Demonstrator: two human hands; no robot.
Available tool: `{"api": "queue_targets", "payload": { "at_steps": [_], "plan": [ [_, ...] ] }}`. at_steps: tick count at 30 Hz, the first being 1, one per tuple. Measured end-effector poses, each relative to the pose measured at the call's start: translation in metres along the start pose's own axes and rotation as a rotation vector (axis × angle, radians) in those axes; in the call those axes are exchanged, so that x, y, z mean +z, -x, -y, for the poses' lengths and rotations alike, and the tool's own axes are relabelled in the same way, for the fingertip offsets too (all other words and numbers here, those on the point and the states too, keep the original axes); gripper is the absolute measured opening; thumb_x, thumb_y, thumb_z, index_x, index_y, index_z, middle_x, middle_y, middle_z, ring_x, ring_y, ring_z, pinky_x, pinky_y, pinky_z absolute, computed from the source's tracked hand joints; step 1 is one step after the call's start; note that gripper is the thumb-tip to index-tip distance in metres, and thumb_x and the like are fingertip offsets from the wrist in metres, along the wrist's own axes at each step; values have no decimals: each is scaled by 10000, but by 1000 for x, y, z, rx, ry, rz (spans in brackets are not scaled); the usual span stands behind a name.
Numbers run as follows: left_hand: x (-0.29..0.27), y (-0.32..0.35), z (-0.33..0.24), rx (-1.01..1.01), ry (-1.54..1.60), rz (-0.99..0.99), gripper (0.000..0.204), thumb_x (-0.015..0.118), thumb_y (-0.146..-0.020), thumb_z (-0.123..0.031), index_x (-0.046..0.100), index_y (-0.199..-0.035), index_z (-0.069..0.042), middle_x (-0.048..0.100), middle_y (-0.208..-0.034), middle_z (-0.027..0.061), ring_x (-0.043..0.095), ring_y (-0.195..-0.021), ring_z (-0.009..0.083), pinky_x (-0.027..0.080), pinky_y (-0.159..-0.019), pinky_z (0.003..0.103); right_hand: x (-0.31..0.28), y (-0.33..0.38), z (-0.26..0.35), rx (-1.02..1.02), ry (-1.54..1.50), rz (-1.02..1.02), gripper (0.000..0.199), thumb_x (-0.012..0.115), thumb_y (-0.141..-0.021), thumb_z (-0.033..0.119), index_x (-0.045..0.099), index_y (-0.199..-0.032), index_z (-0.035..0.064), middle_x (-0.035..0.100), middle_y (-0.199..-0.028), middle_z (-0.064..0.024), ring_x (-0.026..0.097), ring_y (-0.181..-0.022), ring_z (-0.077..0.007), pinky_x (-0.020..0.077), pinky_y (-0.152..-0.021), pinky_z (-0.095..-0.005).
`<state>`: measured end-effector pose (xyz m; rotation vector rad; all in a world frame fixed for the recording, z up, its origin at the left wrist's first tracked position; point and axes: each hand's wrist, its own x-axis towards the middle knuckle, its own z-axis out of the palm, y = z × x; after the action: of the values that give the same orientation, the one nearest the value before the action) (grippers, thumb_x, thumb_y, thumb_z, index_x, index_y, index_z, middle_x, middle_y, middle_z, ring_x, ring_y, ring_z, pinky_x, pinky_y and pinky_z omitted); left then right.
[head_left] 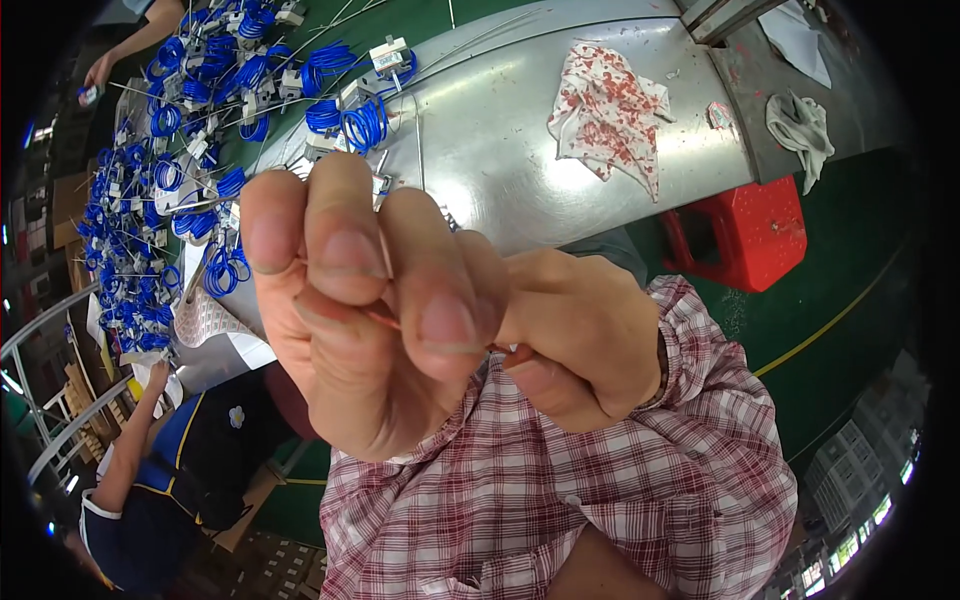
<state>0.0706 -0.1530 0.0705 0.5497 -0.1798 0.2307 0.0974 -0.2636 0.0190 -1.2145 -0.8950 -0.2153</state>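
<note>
Raised close to the camera, my left hand (pixel 375 310) has its fingers curled in and closed. A thin reddish strand (pixel 384 319) shows between its thumb and fingertips, mostly covered by them. My right hand (pixel 585 335) is right beside it, touching or nearly so. Its thumb and fingers are pinched together, and a small dark red bit shows at their tips. I cannot tell if that belongs to the same strand. Behind my left hand, coiled blue cables (pixel 364 124) with small whitish box-shaped parts (pixel 390 57) and thin metal rods lie on the bench.
The metal bench (pixel 480 130) carries a red-stained white cloth (pixel 612 115). A grey cloth (pixel 800 130) lies at the far right. Below the bench edge stands a red plastic canister (pixel 765 235). Co-workers (pixel 160 470) are at the left, their hands near the pile of cables.
</note>
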Motion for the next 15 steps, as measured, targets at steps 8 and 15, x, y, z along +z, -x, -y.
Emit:
{"api": "queue_targets", "payload": {
  "at_steps": [8,15],
  "plan": [
    [-2,-2,2,-9,-10,2,114,498,-894,2,422,-945,-66,456,-941,16,496,-805,91,412,-708,240,-4,2,0,21,15,17,238,578,-802,71,556,-1010,-43,564,-784,-118,574,-561,-222,444,-444,-285],
    [-4,-4,1,-27,-42,12,166,507,-872,43,422,-943,-80,454,-938,8,494,-793,79,393,-679,230,-2,3,-4,11,6,5,231,568,-805,69,555,-1005,-46,567,-786,-118,577,-561,-213,448,-443,-285]
  ]
}}
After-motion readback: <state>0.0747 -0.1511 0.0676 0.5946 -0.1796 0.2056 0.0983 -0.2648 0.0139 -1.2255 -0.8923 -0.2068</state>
